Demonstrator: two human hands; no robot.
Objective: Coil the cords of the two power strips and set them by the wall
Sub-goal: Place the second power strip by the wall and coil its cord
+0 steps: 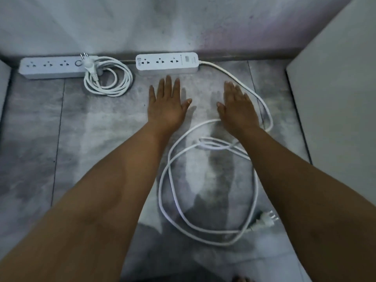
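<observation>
Two white power strips lie along the wall's foot. The left strip (51,68) has its cord (109,80) wound in a tight coil beside it, plug (88,63) resting on top. The right strip (166,63) has a long cord (205,200) sprawled in loose loops over the grey tiled floor, its plug (266,218) at the lower right. My left hand (167,104) and my right hand (237,106) hover flat, fingers straight, just in front of the right strip, holding nothing. My right forearm crosses over part of the loose cord.
The wall (183,23) runs across the top with a dark skirting at its foot. A pale panel or cabinet side (335,98) stands at the right, and another pale edge (3,88) shows at the far left. Toes (242,279) peek in at the bottom.
</observation>
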